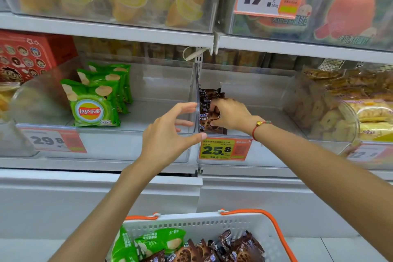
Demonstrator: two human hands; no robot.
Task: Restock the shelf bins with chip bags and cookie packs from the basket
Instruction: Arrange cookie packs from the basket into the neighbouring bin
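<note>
Right hand (pixel 228 116) pinches a brown cookie pack (pixel 209 122) at the bin's (pixel 255 151) left front corner, left hand (pixel 168 134) spread, holding nothing; best seated upright against the stack before letting go.

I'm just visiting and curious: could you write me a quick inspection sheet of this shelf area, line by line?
Surface: white shelf carrying clear bins.
Job's things: green chip bags stand in the left bin; brown cookie packs in the middle bin; more of both in the white basket.
Clutter: nothing seen.
Hands: right hand grips cookie packs inside the bin; left hand open, holding nothing, at the bin divider.
Cables: nothing seen.
Surroundings: price tags, other snack bins above and beside.
</note>
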